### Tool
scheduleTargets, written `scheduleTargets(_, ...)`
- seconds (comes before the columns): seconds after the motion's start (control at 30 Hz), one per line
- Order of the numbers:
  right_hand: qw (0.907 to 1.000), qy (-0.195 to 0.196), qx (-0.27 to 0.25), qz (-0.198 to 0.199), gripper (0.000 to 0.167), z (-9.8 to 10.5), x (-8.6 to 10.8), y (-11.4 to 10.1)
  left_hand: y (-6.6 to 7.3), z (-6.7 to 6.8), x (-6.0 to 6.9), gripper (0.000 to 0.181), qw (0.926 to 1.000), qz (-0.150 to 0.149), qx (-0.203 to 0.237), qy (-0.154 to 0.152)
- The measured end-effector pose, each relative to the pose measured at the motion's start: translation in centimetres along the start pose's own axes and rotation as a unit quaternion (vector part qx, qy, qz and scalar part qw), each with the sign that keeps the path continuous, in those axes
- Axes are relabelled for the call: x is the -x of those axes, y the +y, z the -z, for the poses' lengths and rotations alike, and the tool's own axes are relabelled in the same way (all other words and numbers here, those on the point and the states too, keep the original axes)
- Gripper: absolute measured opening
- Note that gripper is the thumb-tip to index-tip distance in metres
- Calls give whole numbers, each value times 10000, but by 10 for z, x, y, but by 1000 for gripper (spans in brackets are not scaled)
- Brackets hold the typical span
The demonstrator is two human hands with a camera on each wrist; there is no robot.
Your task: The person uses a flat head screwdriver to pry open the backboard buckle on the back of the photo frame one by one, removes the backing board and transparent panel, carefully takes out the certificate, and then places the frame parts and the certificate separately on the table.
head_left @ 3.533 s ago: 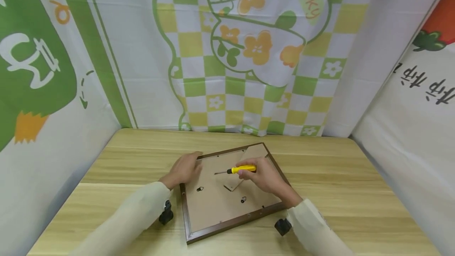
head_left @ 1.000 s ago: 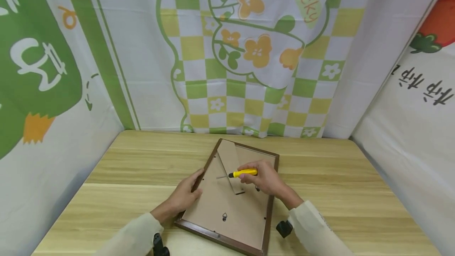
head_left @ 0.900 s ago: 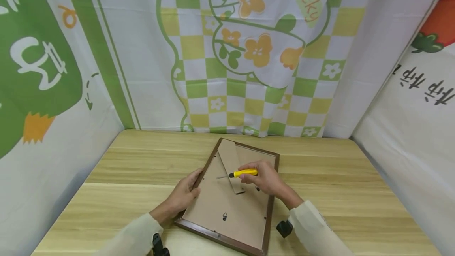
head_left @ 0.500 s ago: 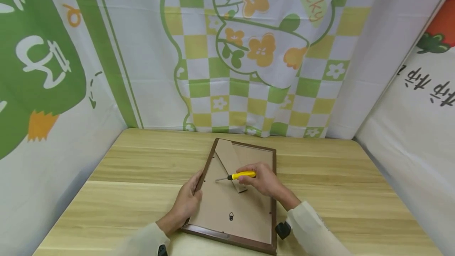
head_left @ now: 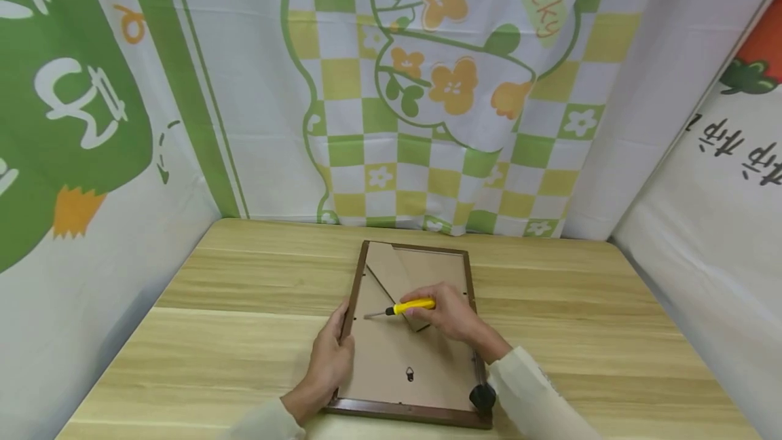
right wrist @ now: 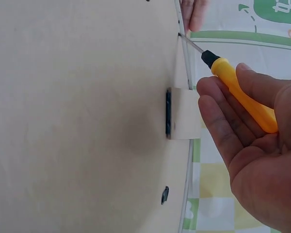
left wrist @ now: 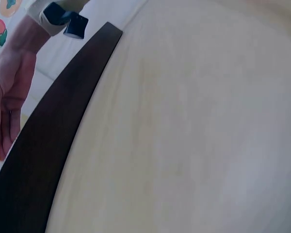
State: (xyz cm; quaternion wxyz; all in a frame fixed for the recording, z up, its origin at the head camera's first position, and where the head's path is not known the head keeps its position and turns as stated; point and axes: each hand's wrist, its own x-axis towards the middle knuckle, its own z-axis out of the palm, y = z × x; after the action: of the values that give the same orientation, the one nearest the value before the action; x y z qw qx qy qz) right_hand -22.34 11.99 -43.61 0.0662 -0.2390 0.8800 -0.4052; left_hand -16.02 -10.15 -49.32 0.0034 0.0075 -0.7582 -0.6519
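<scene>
A brown picture frame (head_left: 409, 409) lies back side up on the table, with a beige backing board (head_left: 381, 365) and a stand flap (head_left: 391, 277). My left hand (head_left: 330, 358) grips its left edge, thumb on top and fingers along the outer side. My right hand (head_left: 449, 314) pinches the yellow handle of a screwdriver (head_left: 415, 305) above the board, its tip pointing left towards the frame's left edge. In the right wrist view the screwdriver (right wrist: 237, 90) lies between thumb and fingers of the right hand (right wrist: 262, 160); whether its tip touches anything cannot be told.
The wooden table (head_left: 232, 304) extends around the frame. A hanging ring (head_left: 410, 375) sits on the backing board, and small dark tabs line its edges. Patterned curtains (head_left: 342, 114) stand behind the table and at both sides. A black wrist camera (head_left: 482, 397) overlaps the frame's lower right edge.
The picture frame has turned on the table, first strongly clockwise, then slightly back, and now stands nearly upright in view. My left hand has moved along with its edge; my right hand still holds the screwdriver.
</scene>
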Motion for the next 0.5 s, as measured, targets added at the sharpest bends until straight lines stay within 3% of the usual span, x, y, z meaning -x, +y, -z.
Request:
scheduleTargets(0.17,9998,-195,6,-74,23,-4,-1,1,1,-5,5,68,9998,170,-23,78)
scheduleTargets(0.5,9985,-346,-244,-347,20,-11,-3,7,3,-7,10,67,9997,193,-146,83)
